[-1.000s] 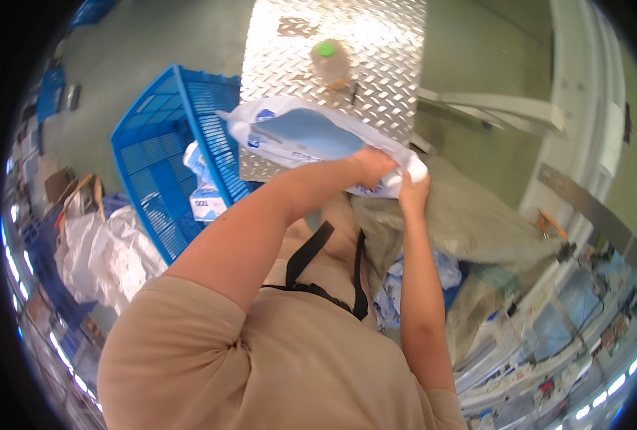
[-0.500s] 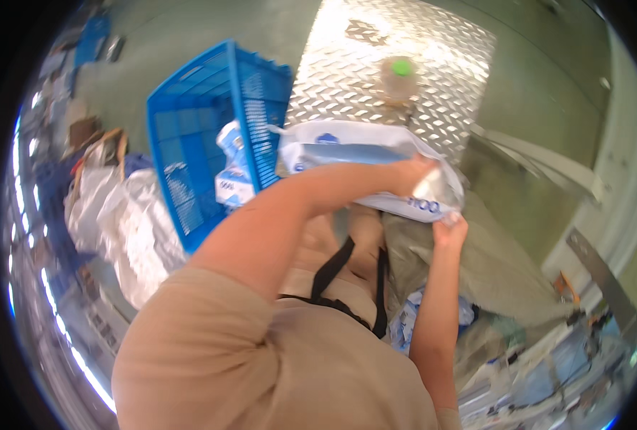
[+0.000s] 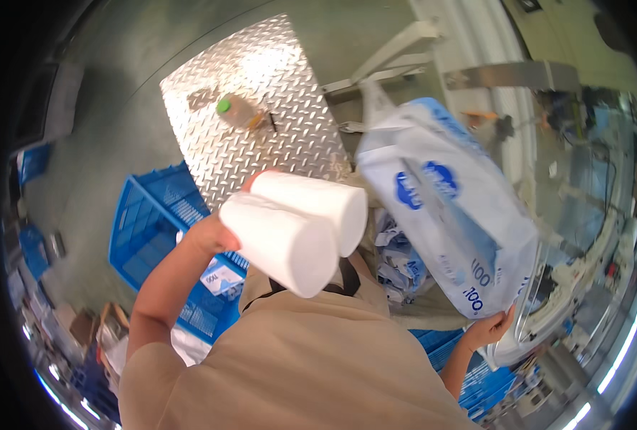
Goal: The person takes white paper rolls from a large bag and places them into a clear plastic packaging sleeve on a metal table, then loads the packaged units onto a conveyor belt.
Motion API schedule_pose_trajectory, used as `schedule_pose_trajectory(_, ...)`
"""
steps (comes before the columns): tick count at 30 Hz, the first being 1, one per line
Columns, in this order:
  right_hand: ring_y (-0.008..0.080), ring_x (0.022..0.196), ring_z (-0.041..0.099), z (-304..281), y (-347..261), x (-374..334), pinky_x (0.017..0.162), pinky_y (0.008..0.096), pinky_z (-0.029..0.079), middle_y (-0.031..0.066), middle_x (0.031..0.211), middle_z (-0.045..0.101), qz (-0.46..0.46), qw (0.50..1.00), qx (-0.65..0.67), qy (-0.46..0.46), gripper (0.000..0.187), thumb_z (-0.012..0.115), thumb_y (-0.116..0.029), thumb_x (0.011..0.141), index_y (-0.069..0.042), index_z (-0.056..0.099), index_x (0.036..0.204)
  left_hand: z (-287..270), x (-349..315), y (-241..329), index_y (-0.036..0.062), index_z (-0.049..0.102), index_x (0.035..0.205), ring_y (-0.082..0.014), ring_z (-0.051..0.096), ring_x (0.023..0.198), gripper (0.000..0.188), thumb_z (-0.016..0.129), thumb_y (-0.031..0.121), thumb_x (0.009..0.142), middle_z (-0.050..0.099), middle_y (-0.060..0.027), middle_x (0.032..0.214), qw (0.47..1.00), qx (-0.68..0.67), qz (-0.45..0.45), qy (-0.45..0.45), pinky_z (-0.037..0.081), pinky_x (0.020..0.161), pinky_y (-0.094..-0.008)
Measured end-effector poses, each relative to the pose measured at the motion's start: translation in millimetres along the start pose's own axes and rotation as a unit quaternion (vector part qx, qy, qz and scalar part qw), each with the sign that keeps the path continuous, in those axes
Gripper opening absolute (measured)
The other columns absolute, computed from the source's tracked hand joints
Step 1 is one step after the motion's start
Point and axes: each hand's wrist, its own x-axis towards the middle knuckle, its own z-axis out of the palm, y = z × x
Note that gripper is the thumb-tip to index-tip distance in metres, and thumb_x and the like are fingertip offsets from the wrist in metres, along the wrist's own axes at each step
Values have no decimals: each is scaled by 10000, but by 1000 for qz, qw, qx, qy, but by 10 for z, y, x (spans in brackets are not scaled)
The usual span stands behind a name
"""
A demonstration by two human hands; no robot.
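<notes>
Two white cylindrical rolls, which look like tissue rolls, lie side by side in my left hand (image 3: 214, 233). The nearer roll (image 3: 279, 247) slants down to the right, and the farther roll (image 3: 315, 204) rests against it. Fingertips show red at the far end behind them. Off to the right, a white plastic bag with blue print (image 3: 440, 193) hangs in the air, its near bottom corner pinched by my right hand (image 3: 491, 330). Several crumpled blue-and-white wrappers (image 3: 398, 258) sit below, between the rolls and the bag.
A diamond-plate metal platform (image 3: 290, 89) stands ahead, with a green-capped plastic bottle (image 3: 239, 112) on it. At its left is a blue plastic crate (image 3: 136, 244) holding a blue-and-white pack (image 3: 220, 278). A white metal frame (image 3: 401, 50) and machinery (image 3: 583, 236) flank the right side.
My left hand has come away from the bag and moved left, now carrying the two rolls. My right hand has swung the bag outward to the right. The whole view has turned.
</notes>
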Motion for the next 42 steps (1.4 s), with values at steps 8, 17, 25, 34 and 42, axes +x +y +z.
schedule_pose_trajectory(8, 314, 949, 507, 1885, 90, -558, 848, 441, 360, 143, 981, 566, -62, 943, -187, -267, 338, 501, -84, 794, -91, 594, 1119, -61, -24, -299, 41, 265, 1375, -325, 449, 1206, 1113, 855, 214, 447, 446, -175, 1298, 997, -60, -32, 48, 389, 998, -436)
schedule_pose_trajectory(17, 332, 977, 515, 4076, 763, -1430, 845, 424, 389, 152, 1012, 578, 80, 796, -241, -550, 328, 509, -75, 790, -84, 583, 1109, 23, -6, -725, 16, 318, 1343, -320, 504, 1149, 1038, 847, 209, 471, 484, -174, 1261, 988, -84, 9, 132, 437, 956, -442)
schedule_pose_trajectory(25, 347, 1002, 523, 3065, 642, -922, 843, 408, 416, 160, 1040, 589, -8, 813, -34, -581, 319, 517, -68, 787, -78, 573, 1101, 53, 216, -647, 0, 326, 1332, -309, 519, 1131, 993, 831, 208, 503, 496, -170, 1248, 993, -61, -3, 100, 451, 943, -437)
schedule_pose_trajectory(34, 338, 1046, 519, 488, -839, -242, 857, 436, 428, 170, 1198, 510, -9, 921, 72, -384, 366, 554, -182, 818, -85, 530, 1170, 570, 506, -415, -15, 338, 1320, -291, 532, 1117, 911, 794, 204, 562, 508, -163, 1234, 999, 15, 12, 36, 456, 941, -427)
schedule_pose_trajectory(42, 312, 1215, 404, 2260, 867, -1165, 976, 572, 300, 140, 1425, 307, 126, 710, -290, -630, 430, 519, -364, 862, -90, 551, 1192, 732, 327, -362, 129, 199, 1385, -296, 424, 1192, 966, 757, 172, 598, 395, -134, 1285, 999, 29, -33, 30, 422, 959, -426)
